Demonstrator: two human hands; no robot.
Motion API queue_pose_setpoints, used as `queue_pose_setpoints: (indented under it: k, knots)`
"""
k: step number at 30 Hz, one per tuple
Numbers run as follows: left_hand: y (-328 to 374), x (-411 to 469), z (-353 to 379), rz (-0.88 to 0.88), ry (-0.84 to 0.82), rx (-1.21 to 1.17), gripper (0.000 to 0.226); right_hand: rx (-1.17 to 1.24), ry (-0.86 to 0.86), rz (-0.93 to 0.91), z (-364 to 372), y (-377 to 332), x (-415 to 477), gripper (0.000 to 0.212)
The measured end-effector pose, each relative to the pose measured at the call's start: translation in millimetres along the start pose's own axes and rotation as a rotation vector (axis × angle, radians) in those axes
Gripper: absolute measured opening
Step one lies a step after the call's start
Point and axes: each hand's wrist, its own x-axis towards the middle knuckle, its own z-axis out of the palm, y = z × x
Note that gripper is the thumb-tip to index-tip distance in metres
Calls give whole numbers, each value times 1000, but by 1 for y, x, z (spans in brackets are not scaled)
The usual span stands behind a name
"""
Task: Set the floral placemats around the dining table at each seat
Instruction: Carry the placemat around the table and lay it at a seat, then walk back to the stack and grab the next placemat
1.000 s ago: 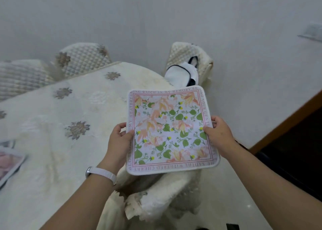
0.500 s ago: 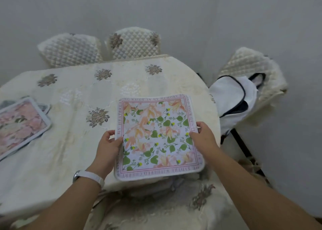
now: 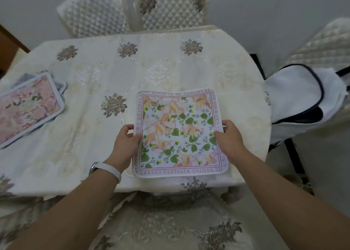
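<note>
Gripping floral placemat (image 3: 180, 134) at both side edges.
Left hand (image 3: 126, 143), right hand (image 3: 230, 138) pinched on it, near dining table (image 3: 91, 90) edge.

I hold one placemat (image 3: 180, 134) flat over the near edge of the table (image 3: 94, 155). My left hand (image 3: 126, 145) grips its left edge, thumb on top; my right hand (image 3: 230, 138) grips its right edge the same way. A white watch (image 3: 107, 171) sits on my left wrist. A stack of mats (image 3: 28, 107) lies on the table at far left. Two quilted chairs (image 3: 132, 11) stand at the far side. A white bag (image 3: 301, 102) rests on the right chair (image 3: 325, 41).
</note>
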Motion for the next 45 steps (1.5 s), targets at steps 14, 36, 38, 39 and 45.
queue_pose_setpoints:
  k: [14,36,38,39,45]
  knots:
    - [-46,42,13,-106,24,123,10,-99,-1,49,32,40,32,25]
    - [-69,33,6,402,-61,956,70,-871,1,-295,41,58,20,61]
    - [-77,28,9,494,-155,1071,75,-965,-49,-368,42,62,15,55]
    - [-80,26,11,508,-168,1094,77,-988,-61,-398,44,64,14,53]
    - [-80,17,15,442,-155,1052,75,-1021,-91,-422,46,61,7,50]
